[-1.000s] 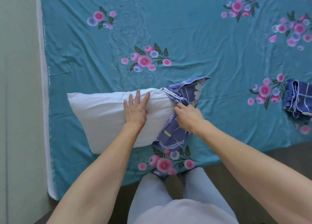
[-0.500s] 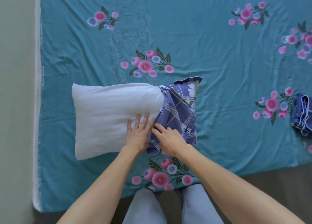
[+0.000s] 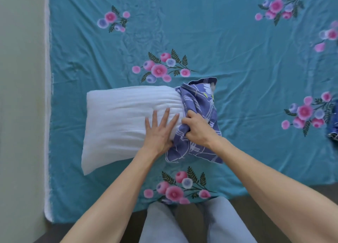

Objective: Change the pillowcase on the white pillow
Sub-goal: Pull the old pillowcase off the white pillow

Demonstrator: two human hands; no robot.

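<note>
A plump white fabric pillow lies lengthwise on a teal bedsheet printed with pink and blue flower sprays, near the bed's near edge and toward its left side. Most of the pillow is bare; only its right end sits inside a bunched purple-blue patterned cotton pillowcase, which is gathered in folds around that end and trails a loose flap onto the sheet at the near side.

The left hand rests flat on the pillow's right part, fingers straight and spread, palm pressing down just beside the edge of the pillowcase. The right hand has its fingers curled into the pillowcase fabric, clutching a handful of it at the pillow's near right corner. The two hands are almost touching.

At the far right edge of the view, a second piece of dark blue cloth lies on the sheet, mostly cut off. The person's pale blue trouser legs stand against the bed's near edge.
</note>
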